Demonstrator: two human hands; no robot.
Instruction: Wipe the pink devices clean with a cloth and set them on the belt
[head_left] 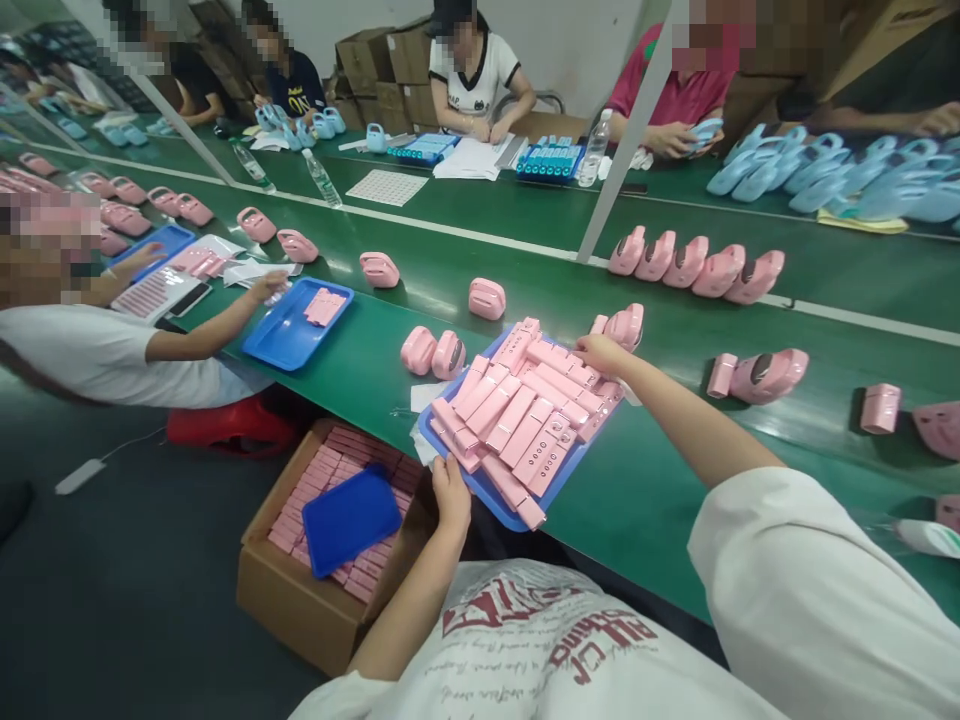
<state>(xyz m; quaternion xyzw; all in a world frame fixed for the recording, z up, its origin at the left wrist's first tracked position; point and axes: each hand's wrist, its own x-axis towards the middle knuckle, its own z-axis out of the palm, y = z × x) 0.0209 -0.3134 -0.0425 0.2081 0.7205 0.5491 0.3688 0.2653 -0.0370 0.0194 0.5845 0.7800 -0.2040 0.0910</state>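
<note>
A blue tray [517,518] heaped with pink rectangular pieces [514,415] lies at the near edge of the green table. At its near left edge, my left hand [451,490] has its fingers closed on the rim. My right hand [602,355] grips the far right side of the same tray, its fingertips partly hidden by the pieces. Two rounded pink cases [433,352] stand just beyond the tray's left side, and another pink case [624,326] is right behind my right hand.
Below the table at left, a cardboard box [300,600] holds pink pieces and a blue tray [352,520]. A person at left reaches by another blue tray [289,345]. Pink cases line the green table [637,500]; co-workers sit opposite.
</note>
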